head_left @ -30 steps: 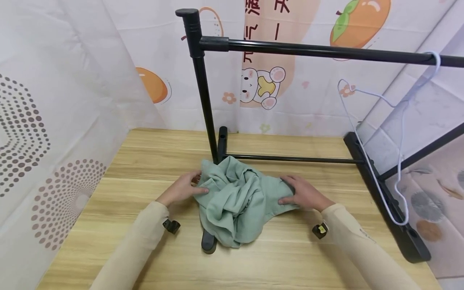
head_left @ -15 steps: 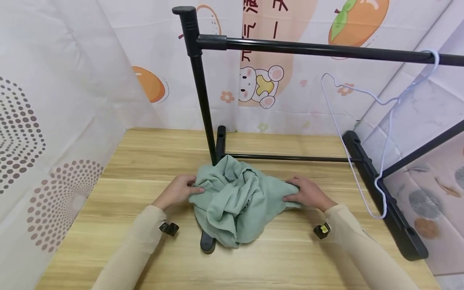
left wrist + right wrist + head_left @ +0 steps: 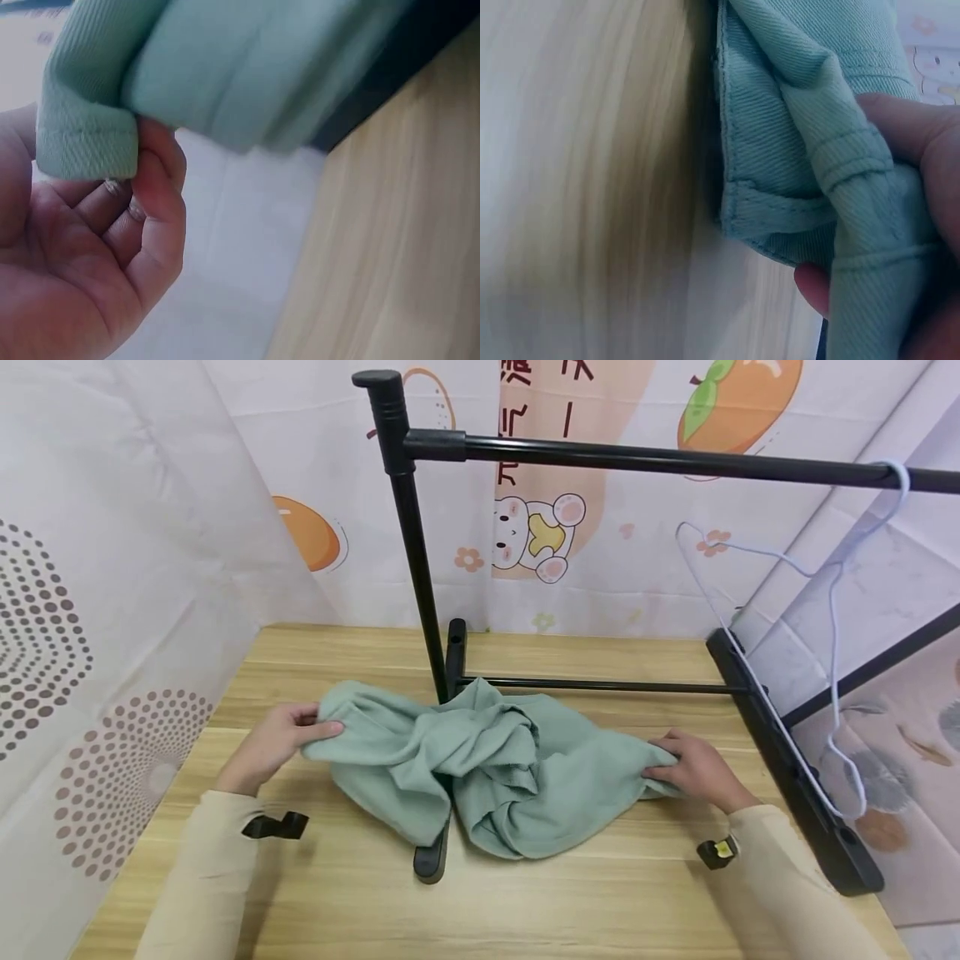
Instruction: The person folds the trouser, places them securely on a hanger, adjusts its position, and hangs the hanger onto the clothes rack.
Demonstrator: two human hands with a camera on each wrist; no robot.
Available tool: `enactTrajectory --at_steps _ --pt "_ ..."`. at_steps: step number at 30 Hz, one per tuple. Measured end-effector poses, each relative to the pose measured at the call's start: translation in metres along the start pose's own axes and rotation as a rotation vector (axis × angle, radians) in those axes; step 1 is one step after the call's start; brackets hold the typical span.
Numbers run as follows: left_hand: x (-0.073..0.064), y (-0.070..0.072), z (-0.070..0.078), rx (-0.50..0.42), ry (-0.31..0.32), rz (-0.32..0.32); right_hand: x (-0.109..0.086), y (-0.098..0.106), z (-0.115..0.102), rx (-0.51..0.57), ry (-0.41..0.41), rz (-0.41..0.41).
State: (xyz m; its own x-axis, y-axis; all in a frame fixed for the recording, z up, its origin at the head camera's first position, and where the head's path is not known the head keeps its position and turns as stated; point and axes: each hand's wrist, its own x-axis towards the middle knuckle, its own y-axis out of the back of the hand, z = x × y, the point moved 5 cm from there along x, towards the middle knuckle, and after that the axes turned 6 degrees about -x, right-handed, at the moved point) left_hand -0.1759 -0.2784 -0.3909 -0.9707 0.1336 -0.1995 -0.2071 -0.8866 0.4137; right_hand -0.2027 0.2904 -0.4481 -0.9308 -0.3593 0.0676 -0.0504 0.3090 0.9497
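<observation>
A sage-green garment (image 3: 480, 768) of twill cloth lies crumpled and stretched sideways across the left foot of the black rack; its folds hide what kind of garment it is. My left hand (image 3: 273, 739) pinches its left end between thumb and fingers. Up close in the left wrist view, a stitched hem (image 3: 90, 146) sits between the thumb and curled fingers. On the other side, my right hand (image 3: 697, 768) grips the right end. The right wrist view shows folded, seamed edges (image 3: 855, 165) of the cloth held there, with the thumb lying along them.
The black clothes rack (image 3: 416, 552) stands on the wooden table (image 3: 525, 910), its top rail (image 3: 637, 456) above the garment. A pale blue wire hanger (image 3: 832, 635) hangs from the rail at right. Printed curtains (image 3: 600, 593) enclose the back and sides.
Both hands have moved apart, the left one leftward and the right one rightward, drawing the bunched garment out wider. The hanger has swung on the rail.
</observation>
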Motion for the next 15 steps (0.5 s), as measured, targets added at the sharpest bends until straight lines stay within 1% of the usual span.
enactTrajectory --at_steps 4,7,9,12,13,15 --pt "-0.006 0.027 -0.01 -0.04 -0.003 0.063 -0.008 0.011 0.011 -0.036 -0.021 0.043" --pt "-0.009 0.045 -0.017 -0.034 0.001 0.09 -0.013 0.018 0.02 -0.085 -0.009 0.109" --pt "-0.011 0.058 -0.022 0.004 0.013 0.111 -0.015 0.023 0.025 -0.099 0.008 0.167" --pt "-0.011 0.077 -0.03 0.074 0.052 0.148 -0.019 0.029 0.035 -0.104 0.033 0.254" --pt "-0.011 0.084 -0.034 0.096 0.069 0.163 -0.021 0.031 0.039 -0.108 0.031 0.269" --pt "-0.012 0.096 -0.042 0.14 0.108 0.191 -0.026 0.036 0.047 -0.117 0.008 0.273"
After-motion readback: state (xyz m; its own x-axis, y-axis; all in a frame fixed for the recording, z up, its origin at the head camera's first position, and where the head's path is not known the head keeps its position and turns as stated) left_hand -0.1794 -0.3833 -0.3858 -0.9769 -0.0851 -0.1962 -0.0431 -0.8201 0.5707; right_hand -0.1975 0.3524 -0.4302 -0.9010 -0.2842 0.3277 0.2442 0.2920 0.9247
